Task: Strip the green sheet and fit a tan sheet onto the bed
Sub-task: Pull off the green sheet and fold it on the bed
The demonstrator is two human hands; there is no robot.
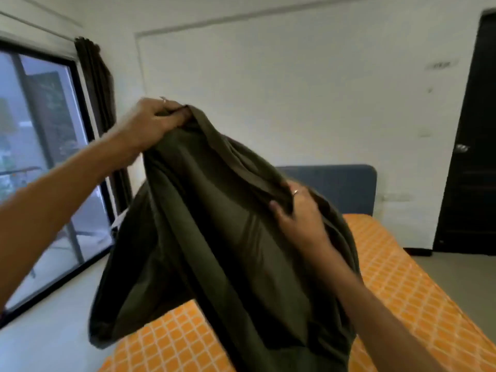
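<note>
The green sheet (214,237) hangs bunched above the mattress (418,291), clear of it. Best to gather its loose folds in, keeping the edge taut between both grips. One mattress, one sheet, two hands: left hand (153,124) and right hand (298,210) each clamp its upper edge.

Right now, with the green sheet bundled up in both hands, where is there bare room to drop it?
The green sheet, held by the left hand and right hand, hides the mattress middle. Bare patches: the mattress strip right of the bundle, below the headboard; the floor between bed and window.
</note>
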